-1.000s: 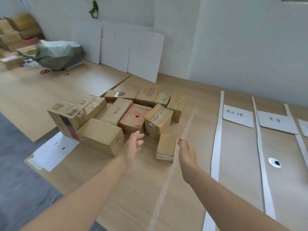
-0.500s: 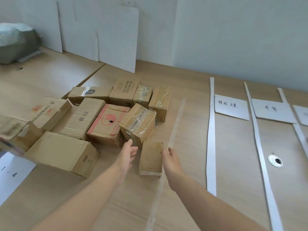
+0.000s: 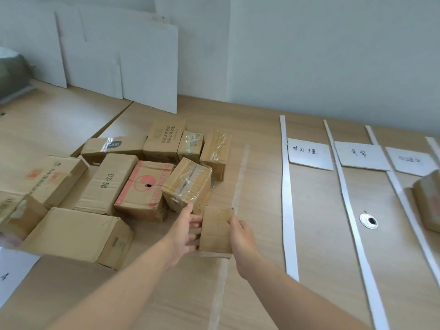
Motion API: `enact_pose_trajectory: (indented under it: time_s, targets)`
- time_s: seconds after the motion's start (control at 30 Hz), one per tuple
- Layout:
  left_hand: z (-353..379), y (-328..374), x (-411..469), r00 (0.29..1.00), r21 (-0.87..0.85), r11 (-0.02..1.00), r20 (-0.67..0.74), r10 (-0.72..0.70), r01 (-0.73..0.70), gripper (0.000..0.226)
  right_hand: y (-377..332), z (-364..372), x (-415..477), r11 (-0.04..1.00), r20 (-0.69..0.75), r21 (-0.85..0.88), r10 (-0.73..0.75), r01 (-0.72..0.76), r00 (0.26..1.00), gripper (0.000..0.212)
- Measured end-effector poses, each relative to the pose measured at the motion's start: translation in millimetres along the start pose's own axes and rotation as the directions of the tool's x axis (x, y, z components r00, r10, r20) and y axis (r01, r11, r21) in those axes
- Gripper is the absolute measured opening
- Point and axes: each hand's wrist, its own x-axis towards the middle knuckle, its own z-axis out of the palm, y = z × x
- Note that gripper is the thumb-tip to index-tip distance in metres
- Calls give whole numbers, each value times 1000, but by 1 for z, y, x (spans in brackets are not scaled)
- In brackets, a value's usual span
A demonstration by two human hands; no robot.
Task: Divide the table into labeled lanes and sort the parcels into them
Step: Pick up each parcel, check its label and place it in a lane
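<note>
Observed: small flat parcel (image 3: 215, 232) lies on counter (image 3: 316, 222) at near edge of parcel pile (image 3: 142, 186), left of white lane strips (image 3: 287, 186); left hand (image 3: 184, 231) and right hand (image 3: 241, 234) grip its opposite sides, fingers (image 3: 194, 225) curled against the cardboard.

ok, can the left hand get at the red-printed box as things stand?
Probably yes, once freed: the left hand holds the small parcel together with the right hand. The red-printed box lies just left of it, top and near face uncovered.
</note>
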Motion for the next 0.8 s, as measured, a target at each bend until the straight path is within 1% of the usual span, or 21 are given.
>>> enact_pose_trajectory:
  time_s: [0.07,0.17,0.3,0.47,0.63,0.8]
  targets:
    - [1,18,-19,998,38,998,56,42,-44,63,-18,-8,-21,999,-43,21,-36,37,998,30]
    - [6,48,-54,981,93,983,124,148,-160,65,-48,-16,-60,990,-111,53,-122,129,986,25]
    - [11,86,-108,938,78,951,207,279,-300,66,-86,-24,-119,963,-192,79,-240,259,952,27]
    - [10,119,-187,852,46,892,324,412,-449,62,-114,-26,-202,884,-291,95,-416,459,862,25]
    - [6,148,-257,763,-4,821,367,532,-570,57,-135,-21,-273,777,-352,113,-552,620,756,24]
    - [8,162,-304,687,-23,759,407,602,-651,59,-147,-35,-317,699,-384,112,-625,706,680,38]
